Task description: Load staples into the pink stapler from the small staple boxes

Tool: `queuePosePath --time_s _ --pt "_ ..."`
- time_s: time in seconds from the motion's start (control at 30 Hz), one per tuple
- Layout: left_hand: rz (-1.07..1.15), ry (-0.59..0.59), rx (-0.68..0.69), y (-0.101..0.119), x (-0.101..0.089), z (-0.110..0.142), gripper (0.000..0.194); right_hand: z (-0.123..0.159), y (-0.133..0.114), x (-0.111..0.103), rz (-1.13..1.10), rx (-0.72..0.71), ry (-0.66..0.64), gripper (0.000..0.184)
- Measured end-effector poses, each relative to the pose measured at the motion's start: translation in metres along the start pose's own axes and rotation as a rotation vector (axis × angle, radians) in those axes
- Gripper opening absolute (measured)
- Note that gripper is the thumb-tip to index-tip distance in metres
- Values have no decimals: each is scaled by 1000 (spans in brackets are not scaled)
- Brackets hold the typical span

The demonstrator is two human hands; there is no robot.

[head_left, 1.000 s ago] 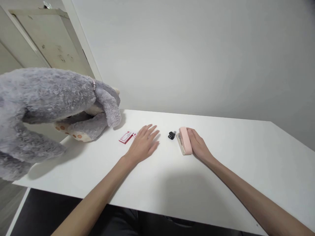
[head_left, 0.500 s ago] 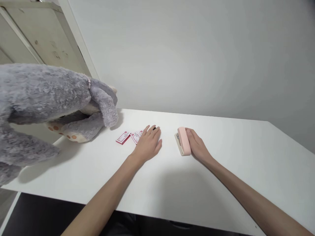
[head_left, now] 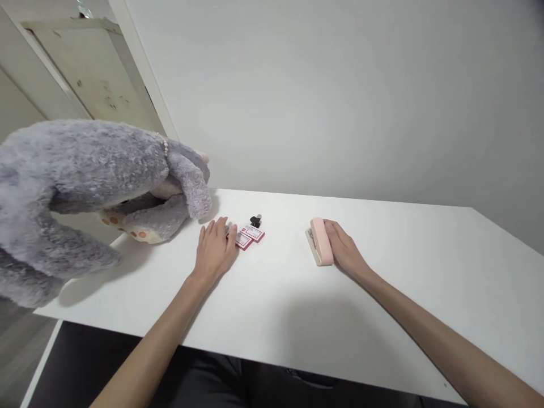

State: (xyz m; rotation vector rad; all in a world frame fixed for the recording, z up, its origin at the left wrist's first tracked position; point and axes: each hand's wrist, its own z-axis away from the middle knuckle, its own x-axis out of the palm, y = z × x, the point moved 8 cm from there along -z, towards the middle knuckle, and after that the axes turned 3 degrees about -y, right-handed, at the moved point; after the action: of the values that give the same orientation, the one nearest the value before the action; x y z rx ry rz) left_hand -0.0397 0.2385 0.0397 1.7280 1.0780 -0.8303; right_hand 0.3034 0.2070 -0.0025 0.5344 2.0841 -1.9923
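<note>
My right hand [head_left: 345, 245] is closed on the side of a pink stapler [head_left: 322, 242], which lies on its side on the white table [head_left: 272, 306]. The stapler's pale base faces left. On the left, my left hand [head_left: 216, 246] rests with its fingers stretched out over part of a group of small red-and-white boxes [head_left: 253, 233]. Two of these boxes show beside its thumb; what lies under the fingers is mostly hidden. Just behind the boxes sits a small black clip-like object [head_left: 255, 221].
A large grey plush toy [head_left: 97, 164] leans over the table's left end, its paws close to my left hand. Behind the table rises a plain pale wall [head_left: 323, 102]. A cream cabinet [head_left: 93, 73] stands at the back left.
My left hand has moved left across the boxes, uncovering two of them and the black clip-like object. My right hand stays on the stapler. The view has shifted slightly.
</note>
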Motion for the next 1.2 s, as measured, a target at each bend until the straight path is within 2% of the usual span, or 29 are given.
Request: queuePosePath --time_s 0.17,0.3,0.4,0.5,0.63,0.8,0.93,1.07,1.2 --pt "-22 -130 -94 3 10 25 74 -2 1 0 -2 -20 -6 68" --pt "-68 -107 -109 9 10 50 84 -2 0 0 5 -22 -11 68" --pt "-44 -85 -92 14 6 67 87 0 -1 0 10 -25 -11 67" --pt "39 -132 -66 23 5 82 87 1 -1 -1 13 -24 -12 67" --pt "124 -162 67 46 2 93 83 0 0 -1 13 -27 -16 67" --pt "-56 -101 232 56 4 75 71 -1 0 0 13 -35 -18 67" --pt "-169 -133 362 61 16 46 56 -2 0 0 7 -34 -20 66" --pt "-244 -150 407 70 25 20 62 -3 2 3 -16 -19 -44 60" --pt "-266 -206 441 78 36 6 63 -6 2 8 -65 -62 -90 58"
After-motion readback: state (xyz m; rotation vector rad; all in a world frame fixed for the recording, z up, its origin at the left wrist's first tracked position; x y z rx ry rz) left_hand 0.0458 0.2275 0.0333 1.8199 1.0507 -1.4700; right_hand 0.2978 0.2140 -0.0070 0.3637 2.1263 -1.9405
